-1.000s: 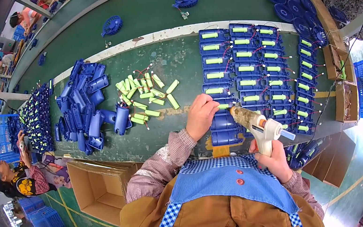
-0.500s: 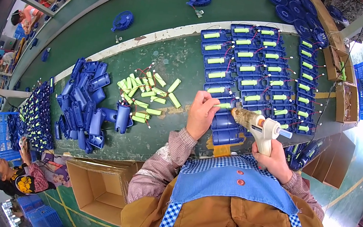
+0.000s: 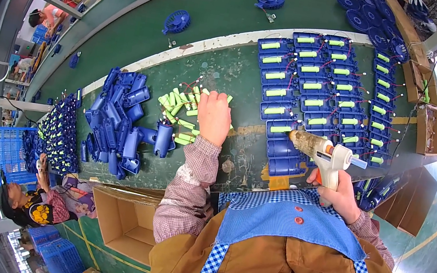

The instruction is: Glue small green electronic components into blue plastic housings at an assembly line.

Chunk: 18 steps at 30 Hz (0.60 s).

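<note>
My right hand [image 3: 340,193] grips a white glue gun [image 3: 328,162] by its handle, with a clear glue stick out of its back. The stained nozzle points left, by a blue casing [image 3: 271,135] that holds a green battery [image 3: 281,129]. Below it lie two blue casings [image 3: 284,166] without batteries. My left hand [image 3: 214,117] reaches over a pile of green batteries [image 3: 177,108] with red leads; its fingers bend down and their tips are hidden. Rows of blue casings with batteries [image 3: 312,86] fill the table's right part.
Loose blue casings [image 3: 113,114] are heaped left of the batteries. Blue fan parts [image 3: 177,21] lie on the green surface beyond the white edge, more [image 3: 370,15] at far right. An open carton [image 3: 127,225] stands below the table; a co-worker [image 3: 42,203] sits at left.
My left hand has left the casing by the nozzle and moved left to the battery pile. The battery it held now lies in that casing. My right hand still holds the glue gun.
</note>
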Tool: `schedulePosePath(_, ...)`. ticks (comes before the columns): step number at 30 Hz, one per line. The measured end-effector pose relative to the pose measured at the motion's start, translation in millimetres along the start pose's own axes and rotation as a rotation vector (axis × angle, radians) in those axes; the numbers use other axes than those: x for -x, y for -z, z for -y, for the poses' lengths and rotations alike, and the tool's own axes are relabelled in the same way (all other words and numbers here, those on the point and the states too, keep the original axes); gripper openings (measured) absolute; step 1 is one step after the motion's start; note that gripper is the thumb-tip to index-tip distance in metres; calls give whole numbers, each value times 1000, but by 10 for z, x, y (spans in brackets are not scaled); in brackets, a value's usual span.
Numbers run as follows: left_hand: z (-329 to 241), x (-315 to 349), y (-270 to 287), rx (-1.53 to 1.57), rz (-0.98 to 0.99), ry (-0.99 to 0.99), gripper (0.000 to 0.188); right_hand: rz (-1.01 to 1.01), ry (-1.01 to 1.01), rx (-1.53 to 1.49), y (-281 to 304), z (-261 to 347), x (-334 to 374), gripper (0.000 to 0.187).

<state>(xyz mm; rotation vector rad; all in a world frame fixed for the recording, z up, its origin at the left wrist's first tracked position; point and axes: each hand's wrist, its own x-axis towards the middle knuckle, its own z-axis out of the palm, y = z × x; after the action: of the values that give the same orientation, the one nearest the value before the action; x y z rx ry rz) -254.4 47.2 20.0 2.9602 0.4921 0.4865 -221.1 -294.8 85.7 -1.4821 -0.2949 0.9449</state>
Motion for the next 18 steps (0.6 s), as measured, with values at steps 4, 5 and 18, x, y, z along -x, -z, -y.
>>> schedulePosePath(4, 74, -48, -70, -145, 109, 9, 23, 11, 2, -23, -11, -9, -6, 31)
schedulePosePath(5, 57, -70, -17, -146, 113, 5, 23, 11, 12, -13, -2, -26, -9, 31)
schedulePosePath(18, -61, -132, 587, 1546, -139, 279, 16, 22, 96, -45, 122, -28, -78, 32)
